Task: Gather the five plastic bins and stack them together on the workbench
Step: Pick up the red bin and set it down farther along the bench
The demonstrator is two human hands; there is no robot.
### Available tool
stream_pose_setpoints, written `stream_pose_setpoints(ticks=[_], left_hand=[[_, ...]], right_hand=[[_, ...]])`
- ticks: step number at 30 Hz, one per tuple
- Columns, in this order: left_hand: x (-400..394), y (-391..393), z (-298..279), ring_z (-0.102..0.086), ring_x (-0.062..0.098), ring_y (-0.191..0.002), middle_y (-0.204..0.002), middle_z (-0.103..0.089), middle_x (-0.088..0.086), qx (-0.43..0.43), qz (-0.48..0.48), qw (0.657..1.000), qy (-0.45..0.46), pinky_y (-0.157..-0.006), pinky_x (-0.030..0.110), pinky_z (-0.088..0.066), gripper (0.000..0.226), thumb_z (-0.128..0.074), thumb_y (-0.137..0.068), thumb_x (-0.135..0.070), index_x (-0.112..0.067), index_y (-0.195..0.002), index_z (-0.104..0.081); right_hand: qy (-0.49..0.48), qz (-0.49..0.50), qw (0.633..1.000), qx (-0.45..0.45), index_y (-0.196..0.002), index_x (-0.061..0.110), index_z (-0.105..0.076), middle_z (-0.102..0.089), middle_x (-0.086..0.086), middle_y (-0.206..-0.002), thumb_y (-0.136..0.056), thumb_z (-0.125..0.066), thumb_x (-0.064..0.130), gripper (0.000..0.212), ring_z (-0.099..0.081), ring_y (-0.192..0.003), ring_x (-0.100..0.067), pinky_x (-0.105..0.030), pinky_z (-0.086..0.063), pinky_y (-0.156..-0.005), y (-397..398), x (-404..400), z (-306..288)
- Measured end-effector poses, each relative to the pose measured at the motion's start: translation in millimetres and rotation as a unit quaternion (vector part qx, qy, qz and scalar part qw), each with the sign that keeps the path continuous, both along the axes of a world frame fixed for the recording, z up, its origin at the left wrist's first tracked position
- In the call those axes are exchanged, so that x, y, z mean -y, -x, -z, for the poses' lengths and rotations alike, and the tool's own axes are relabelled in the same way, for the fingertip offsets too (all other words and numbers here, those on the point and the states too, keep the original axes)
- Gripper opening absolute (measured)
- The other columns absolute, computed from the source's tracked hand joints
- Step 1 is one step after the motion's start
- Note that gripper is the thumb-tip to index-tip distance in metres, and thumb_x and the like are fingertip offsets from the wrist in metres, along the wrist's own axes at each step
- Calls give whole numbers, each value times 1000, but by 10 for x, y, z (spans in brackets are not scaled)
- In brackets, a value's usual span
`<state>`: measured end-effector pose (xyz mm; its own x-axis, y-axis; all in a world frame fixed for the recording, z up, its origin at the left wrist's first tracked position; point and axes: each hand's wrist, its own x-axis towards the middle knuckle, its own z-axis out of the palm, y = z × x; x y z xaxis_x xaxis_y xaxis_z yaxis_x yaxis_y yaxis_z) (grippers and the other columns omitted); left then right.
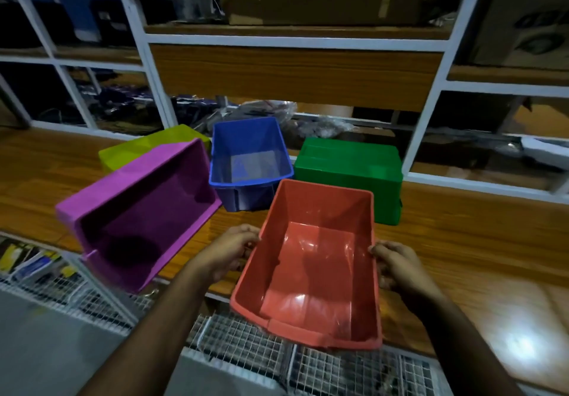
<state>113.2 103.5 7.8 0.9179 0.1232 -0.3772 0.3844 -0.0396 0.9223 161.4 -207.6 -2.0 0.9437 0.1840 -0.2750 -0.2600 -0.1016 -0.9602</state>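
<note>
Five open plastic bins showed on the brown wooden workbench (446, 241). I held the red rectangular plastic bin (311, 266), lower centre of the frame, my left hand (229, 249) and right hand (397, 261) with fingers closed over its long rims. It looked light, stiff and smooth, so the rims seemed the surest hold. Its near end overhung the bench edge. The purple bin (138, 211) tilted at left; the yellow-green bin (147, 144), blue bin (249, 161) and upturned green bin (348, 177) sat behind. Open bench lay at right.

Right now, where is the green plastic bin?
The green plastic bin sits upside down on the workbench, right of the blue plastic bin, behind the red one.
</note>
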Motion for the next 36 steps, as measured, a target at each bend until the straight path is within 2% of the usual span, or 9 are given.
stream_pose_setpoints(ticks=[2, 5, 9, 14, 19, 23, 28, 32, 36], left_hand=[[-23, -4, 9, -55, 14, -61, -77, -61, 4, 0, -1, 999, 38, -56, 26, -41, 18, -50, -89, -8, -17, -99, -62], [-14, -10, 15, -56, 15, -66, -80, -63, 3, 8, 28, 996, 82, -57, 27, -41, 17, -56, -84, -11, -19, -97, -62], [22, -62, 38, -56, 16, -69, -84, -61, 7, 12, 71, 990, 119, -56, 28, -47, 20, -55, -84, -8, -17, -101, -60], [108, -136, 17, -55, 16, -69, -79, -61, 5, 12, 112, 986, 125, -53, 29, -52, 18, -51, -85, -4, -19, -92, -58], [211, -234, -36, -54, 18, -69, -77, -59, 7, 43, 127, 987, 91, -54, 29, -46, 12, -49, -89, -9, -18, -89, -57], [488, -342, -115, -53, 18, -67, -77, -58, 8, 53, 159, 982, 92, -53, 27, -46, 12, -50, -88, -6, -16, -90, -57], [1044, -480, -122, -52, 20, -73, -88, -56, 13, 48, 250, 960, 118, -56, 29, -50, 17, -54, -86, -4, -14, -97, -63], [1678, -482, -99, -49, 15, -68, -83, -56, 6, 35, 323, 937, 126, -55, 26, -49, 19, -55, -85, -4, -18, -95, -63], [2399, -352, -72, -44, 11, -58, -76, -54, 4, 18, 383, 916, 120, -56, 22, -38, 24, -51, -88, -2, -18, -102, -63]], right_hand=[[-3, -13, 1000, -7, -103, 7, -67, -68, -8, -77, -96, -50, 4, 18, -59, -59, -17, -24, -44, -41, -26, 24, -33], [-27, -11, 999, -24, -112, 3, -66, -68, -11, -82, -95, -50, 0, 23, -56, -62, -20, -25, -40, -41, -74, 108, -56], [-72, 14, 997, -34, -109, 0, -66, -67, -3, -67, -95, -49, -5, 23, -55, -47, -7, -17, -39, -33, -42, 224, -105], [-82, 52, 995, -8, -115, 8, -69, -68, -10, -88, -93, -53, -1, 29, -55, -57, -11, -18, -42, -39, 16, 313, -56], [-130, 111, 985, -3, -118, 3, -67, -71, -9, -81, -91, -55, -4, 30, -59, -53, -11, -21, -50, -41, 148, 403, -47], [-152, 179, 972, 4, -111, 3, -65, -62, 4, -54, -94, -48, -7, 26, -47, -34, 0, -11, -34, -29, 451, 584, -90], [-152, 286, 946, 1, -112, 9, -73, -65, -11, -88, -89, -60, 2, 27, -48, -65, -18, -19, -49, -47, 923, 1079, -13], [-144, 355, 924, 9, -113, 10, -72, -71, -5, -86, -91, -59, 5, 26, -57, -62, -15, -21, -46, -51, 1405, 1519, -23], [-140, 423, 894, 40, -107, 14, -75, -75, -3, -91, -92, -59, 8, 22, -65, -70, -15, -28, -50, -65, 1913, 2010, 2]])
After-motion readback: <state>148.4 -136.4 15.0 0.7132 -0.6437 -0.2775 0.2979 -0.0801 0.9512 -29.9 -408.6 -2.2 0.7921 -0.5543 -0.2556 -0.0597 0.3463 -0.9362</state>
